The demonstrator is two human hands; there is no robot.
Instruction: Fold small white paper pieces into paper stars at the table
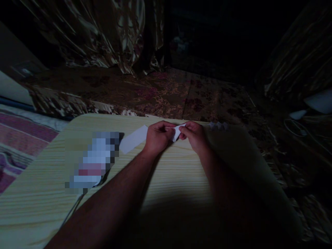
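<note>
Pretty dark room here, with shiny brownish satin curtains (103, 31) hanging at the far side and a dark floral patterned carpet (166, 93) under everything. In the middle sits a pale wood-grain low table (168, 180), lit mostly on its left half.

Both hands meet at the far edge of the table. The left hand (157, 136) and right hand (194, 136) have their fingers closed, pinching a small white folded piece of paper (177, 132) from either side. It's lifted just off the tabletop between the fingertips. My guess is the two-sided pinch lets each hand control one end of it.

Just left of the left hand lies a flat white paper strip (133, 139), close enough to grab. Further left and nearer is a blurred-out whitish object (93, 160). A few small pale crumpled bits (219, 125) sit at the far edge, right of the hands.
</note>
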